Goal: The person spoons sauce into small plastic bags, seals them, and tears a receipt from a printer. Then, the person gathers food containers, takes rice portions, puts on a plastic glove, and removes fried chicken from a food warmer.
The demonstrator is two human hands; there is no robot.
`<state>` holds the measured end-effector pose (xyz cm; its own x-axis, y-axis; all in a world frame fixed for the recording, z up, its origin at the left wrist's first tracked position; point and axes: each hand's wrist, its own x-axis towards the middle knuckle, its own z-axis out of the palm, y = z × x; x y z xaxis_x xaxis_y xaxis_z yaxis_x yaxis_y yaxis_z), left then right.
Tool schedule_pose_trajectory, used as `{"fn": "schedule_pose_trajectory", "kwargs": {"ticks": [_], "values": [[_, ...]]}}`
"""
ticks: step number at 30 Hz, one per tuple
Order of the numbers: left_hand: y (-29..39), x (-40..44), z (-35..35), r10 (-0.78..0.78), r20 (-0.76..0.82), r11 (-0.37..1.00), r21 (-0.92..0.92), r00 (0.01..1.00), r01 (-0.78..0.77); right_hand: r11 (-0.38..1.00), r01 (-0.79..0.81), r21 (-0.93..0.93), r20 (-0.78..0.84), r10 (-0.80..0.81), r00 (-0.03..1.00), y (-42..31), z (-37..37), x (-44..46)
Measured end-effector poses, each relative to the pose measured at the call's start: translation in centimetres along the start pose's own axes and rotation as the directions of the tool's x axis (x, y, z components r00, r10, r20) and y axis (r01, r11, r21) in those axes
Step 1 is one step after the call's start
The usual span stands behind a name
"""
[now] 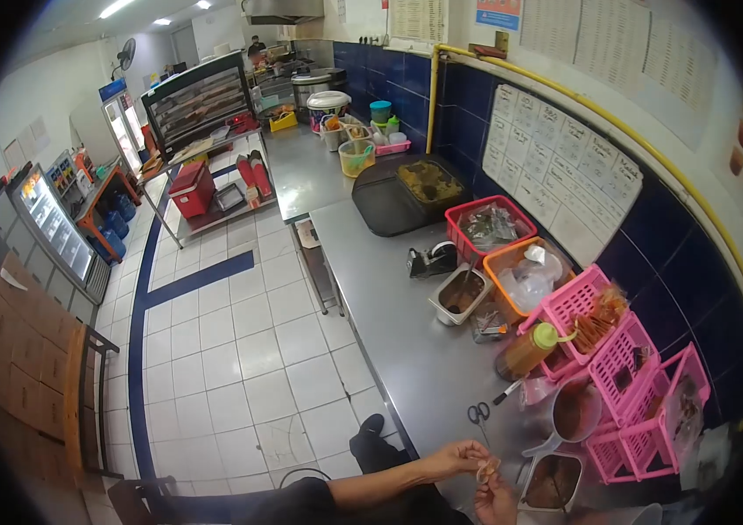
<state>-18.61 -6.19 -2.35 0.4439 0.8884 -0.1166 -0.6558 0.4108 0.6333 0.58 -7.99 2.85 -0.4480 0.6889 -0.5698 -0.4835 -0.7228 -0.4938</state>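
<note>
My left hand (461, 458) and my right hand (496, 502) meet over the front edge of the steel counter (363, 271). Between their fingertips is a small pale, brownish item (486, 471), too small to name. The fingers of both hands are pinched around it. Just right of my right hand sits a metal container of dark sauce (552, 481). Scissors (478, 414) lie beyond my left hand, beside a black-and-white marker (508, 392). A jug of red-brown sauce (576, 409) stands to the right.
Pink baskets (625, 367), a squeeze bottle (525, 352), an orange basket (511, 262) and a red basket (455, 229) line the wall side. A tape dispenser (431, 260) and a metal sauce tub (461, 295) stand farther along. A person (256, 45) is far back.
</note>
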Motion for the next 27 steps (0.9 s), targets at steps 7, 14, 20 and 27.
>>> {"fn": "schedule_pose_trajectory", "kwargs": {"ticks": [7, 14, 20, 27], "values": [[2.9, -2.8, -2.5, 0.184, -0.224, 0.837, 0.545, 0.957, -0.034, 0.981, -0.106, -0.161, 0.034, 0.112, 0.993, 1.1, 3.3, 2.5], [7.9, -4.4, -4.2, 0.051, -0.350, 0.797, 0.579, 0.935, 0.173, 0.942, -0.069, -0.329, 0.147, 0.124, 0.981, 1.6, 4.5, 7.6], [11.8, -4.0, -7.4, -0.360, -0.439, 0.839, 0.233, 0.823, 0.491, 0.929, -0.102, -0.357, 0.140, 0.162, 0.977, 0.5, 7.6, 11.6], [16.8, -3.3, -9.6, -0.485, -0.240, 0.870, -0.029, 0.841, 0.493, 0.949, -0.121, -0.292, 0.096, 0.155, 0.983, 0.6, 12.3, 15.2]]}}
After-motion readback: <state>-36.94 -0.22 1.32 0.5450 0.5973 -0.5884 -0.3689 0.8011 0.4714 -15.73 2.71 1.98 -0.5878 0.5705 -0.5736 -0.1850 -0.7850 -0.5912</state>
